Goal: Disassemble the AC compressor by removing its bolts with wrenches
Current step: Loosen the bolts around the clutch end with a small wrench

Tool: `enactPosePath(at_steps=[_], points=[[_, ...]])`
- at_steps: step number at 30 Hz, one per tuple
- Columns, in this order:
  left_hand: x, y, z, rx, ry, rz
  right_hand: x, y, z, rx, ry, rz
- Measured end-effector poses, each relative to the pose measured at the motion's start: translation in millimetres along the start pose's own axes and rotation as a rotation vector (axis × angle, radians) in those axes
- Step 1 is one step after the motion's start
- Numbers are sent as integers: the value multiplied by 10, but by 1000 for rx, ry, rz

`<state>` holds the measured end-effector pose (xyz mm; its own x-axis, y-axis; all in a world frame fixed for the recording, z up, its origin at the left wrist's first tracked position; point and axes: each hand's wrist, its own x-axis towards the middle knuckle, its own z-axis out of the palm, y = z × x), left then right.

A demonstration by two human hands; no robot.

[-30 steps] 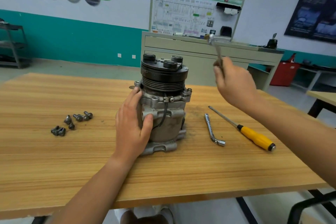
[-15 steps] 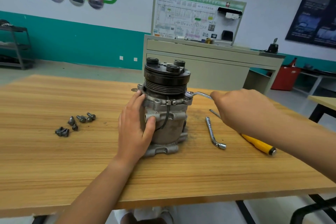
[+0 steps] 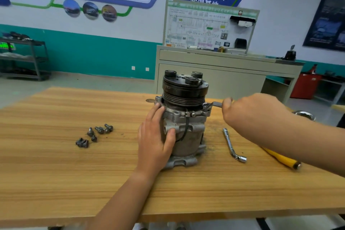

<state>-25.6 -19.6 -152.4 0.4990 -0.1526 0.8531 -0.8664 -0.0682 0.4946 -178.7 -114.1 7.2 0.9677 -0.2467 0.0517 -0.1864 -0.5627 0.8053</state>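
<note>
compressor [image 3: 193, 136]: 1 | wrench [image 3: 230, 143]: 2 | screwdriver [image 3: 281, 159]: 1 | loose bolt [image 3: 99, 129]: about 7

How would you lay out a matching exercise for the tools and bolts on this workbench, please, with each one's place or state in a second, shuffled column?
Things:
1. loose bolts
2. L-shaped socket wrench
3. yellow-handled screwdriver
4. flat wrench

Places or states:
A. partly hidden behind the right forearm
B. gripped by the right hand, its ring end at the compressor flange
C. clustered on the table, left of the compressor
D. lying untouched between the compressor and the screwdriver

Pairs: 1-C, 2-D, 3-A, 4-B
</note>
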Motion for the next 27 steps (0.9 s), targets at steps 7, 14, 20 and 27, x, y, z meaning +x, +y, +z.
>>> enactPosePath(at_steps=[7, 14, 20, 27], points=[[5, 8, -2, 15, 1, 3, -44, -1, -88, 14, -10, 13], [5, -25, 5, 13, -1, 9, 50, 77, -34, -1, -7, 8], [7, -1, 7, -4, 4, -2, 78, 123, -51, -5, 10, -45], [14, 12, 3, -15, 0, -13, 38, 154, 49, -41, 82, -44]])
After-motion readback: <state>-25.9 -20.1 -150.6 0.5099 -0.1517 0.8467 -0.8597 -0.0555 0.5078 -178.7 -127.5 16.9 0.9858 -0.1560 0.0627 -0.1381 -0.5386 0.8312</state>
